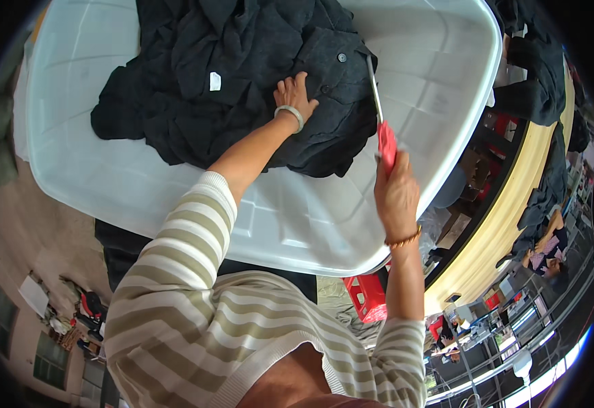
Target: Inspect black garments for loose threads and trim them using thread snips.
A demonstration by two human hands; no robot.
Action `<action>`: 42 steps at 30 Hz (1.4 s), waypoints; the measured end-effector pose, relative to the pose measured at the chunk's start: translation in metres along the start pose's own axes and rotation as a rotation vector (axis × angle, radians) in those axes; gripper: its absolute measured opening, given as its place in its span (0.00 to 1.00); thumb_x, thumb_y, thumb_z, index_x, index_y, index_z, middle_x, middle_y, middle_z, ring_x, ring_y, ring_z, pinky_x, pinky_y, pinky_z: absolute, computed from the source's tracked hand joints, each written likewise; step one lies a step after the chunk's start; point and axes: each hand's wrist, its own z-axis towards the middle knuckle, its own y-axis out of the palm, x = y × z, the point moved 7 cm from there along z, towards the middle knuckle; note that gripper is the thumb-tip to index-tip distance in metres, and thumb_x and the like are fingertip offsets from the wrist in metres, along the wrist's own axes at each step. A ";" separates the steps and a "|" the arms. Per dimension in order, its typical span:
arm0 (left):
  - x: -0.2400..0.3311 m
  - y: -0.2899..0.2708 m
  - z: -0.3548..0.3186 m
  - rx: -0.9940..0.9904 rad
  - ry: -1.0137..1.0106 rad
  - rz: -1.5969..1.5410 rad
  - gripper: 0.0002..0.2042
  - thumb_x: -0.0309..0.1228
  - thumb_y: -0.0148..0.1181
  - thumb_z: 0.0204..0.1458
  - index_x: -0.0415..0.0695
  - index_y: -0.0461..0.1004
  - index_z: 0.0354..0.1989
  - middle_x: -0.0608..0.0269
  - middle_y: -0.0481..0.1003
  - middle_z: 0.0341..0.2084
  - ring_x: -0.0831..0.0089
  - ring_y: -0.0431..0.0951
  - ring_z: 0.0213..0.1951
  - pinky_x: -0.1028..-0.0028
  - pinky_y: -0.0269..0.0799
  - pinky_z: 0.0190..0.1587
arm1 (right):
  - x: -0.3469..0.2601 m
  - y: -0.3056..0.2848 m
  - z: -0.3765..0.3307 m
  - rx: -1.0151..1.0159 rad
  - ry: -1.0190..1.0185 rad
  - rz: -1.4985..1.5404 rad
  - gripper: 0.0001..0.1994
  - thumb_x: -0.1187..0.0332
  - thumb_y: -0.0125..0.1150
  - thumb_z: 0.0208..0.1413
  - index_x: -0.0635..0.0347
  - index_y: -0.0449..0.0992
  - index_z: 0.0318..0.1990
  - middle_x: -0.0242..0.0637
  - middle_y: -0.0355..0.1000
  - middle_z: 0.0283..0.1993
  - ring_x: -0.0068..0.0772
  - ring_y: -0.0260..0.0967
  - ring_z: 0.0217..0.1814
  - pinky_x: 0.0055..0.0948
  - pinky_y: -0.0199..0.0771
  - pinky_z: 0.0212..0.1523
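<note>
Around us spreads a busy workshop, with a long yellow desk [507,224] curving off to the right, dark garments heaped along it and another person [548,248] seated further down. Before us lies a big white plastic tub lid [297,217], and on it rests a crumpled dark grey garment [242,75], its small white tag [215,81] showing and a dark button [342,57] near the upper right fold.

Our left hand [295,95], a pale bangle [290,115] at the wrist, lies spread and flat on the cloth beside the buttoned edge, pinning it down. Our right hand [395,190] is closed round the red handle of a pair of scissors [380,115], whose slim metal blade points up toward the garment's right edge, its tip just beside the cloth.

We judge that we are at the trimming stage: the fabric is held, the tool brought close. The next move calls for a steady right hand and a taut patch of cloth under the left, so that only what is meant is cut.

The garment looks soft, thick and heavily rumpled, piled in loose folds toward the lid's far side.
</note>
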 end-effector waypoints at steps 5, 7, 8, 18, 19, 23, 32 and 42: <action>-0.023 -0.005 0.033 -0.077 0.074 -0.404 0.11 0.31 0.67 0.43 0.44 0.75 0.35 0.58 0.78 0.30 0.59 0.77 0.34 0.67 0.72 0.41 | 0.000 0.001 -0.043 0.089 0.018 -0.078 0.09 0.70 0.56 0.57 0.63 0.65 0.41 0.53 0.69 0.38 0.56 0.71 0.38 0.46 0.71 0.34; -0.031 -0.025 0.046 -0.112 0.096 -0.740 0.15 0.33 0.70 0.43 0.40 0.75 0.38 0.62 0.77 0.29 0.74 0.76 0.32 0.74 0.72 0.38 | 0.000 0.001 -0.046 0.129 0.049 -0.053 0.10 0.72 0.56 0.55 0.64 0.65 0.42 0.52 0.70 0.41 0.55 0.71 0.40 0.45 0.72 0.36; -0.017 -0.034 0.046 -0.204 0.102 -0.956 0.16 0.32 0.70 0.43 0.39 0.75 0.38 0.64 0.76 0.29 0.75 0.75 0.32 0.75 0.72 0.38 | 0.011 0.007 -0.047 0.040 0.165 0.100 0.10 0.72 0.57 0.55 0.63 0.65 0.42 0.50 0.71 0.41 0.53 0.70 0.44 0.44 0.72 0.37; -0.022 0.010 0.061 -0.450 -0.198 -1.057 0.15 0.26 0.66 0.49 0.37 0.74 0.45 0.65 0.76 0.37 0.78 0.75 0.41 0.80 0.70 0.46 | -0.011 0.060 -0.018 -0.401 0.029 0.137 0.12 0.62 0.57 0.58 0.61 0.67 0.39 0.53 0.72 0.23 0.58 0.72 0.28 0.48 0.71 0.32; -0.024 0.022 0.058 -0.469 -0.249 -1.105 0.12 0.25 0.65 0.50 0.38 0.75 0.43 0.66 0.76 0.37 0.79 0.75 0.40 0.80 0.70 0.46 | -0.008 0.061 -0.018 -0.405 0.035 0.131 0.12 0.62 0.57 0.58 0.61 0.67 0.39 0.53 0.72 0.23 0.58 0.72 0.28 0.48 0.71 0.32; -0.044 0.036 0.048 -0.541 -0.228 -1.113 0.14 0.26 0.66 0.49 0.36 0.75 0.44 0.66 0.77 0.37 0.81 0.75 0.39 0.81 0.69 0.45 | 0.001 0.049 0.005 -0.364 0.066 0.077 0.13 0.60 0.57 0.57 0.62 0.67 0.37 0.53 0.73 0.24 0.58 0.73 0.29 0.48 0.72 0.32; -0.047 0.038 0.045 -0.445 -0.223 -0.954 0.15 0.28 0.66 0.49 0.36 0.75 0.44 0.65 0.77 0.38 0.79 0.75 0.39 0.80 0.69 0.45 | 0.013 0.047 0.042 -0.373 0.029 0.030 0.15 0.59 0.58 0.56 0.61 0.70 0.41 0.54 0.74 0.27 0.59 0.73 0.33 0.49 0.71 0.36; -0.088 0.020 0.013 -0.269 -0.026 -0.732 0.21 0.37 0.68 0.47 0.42 0.72 0.48 0.57 0.76 0.42 0.67 0.73 0.45 0.72 0.67 0.51 | -0.007 0.062 -0.024 -0.601 -0.038 0.114 0.14 0.60 0.57 0.56 0.61 0.68 0.43 0.54 0.73 0.27 0.58 0.73 0.31 0.48 0.72 0.35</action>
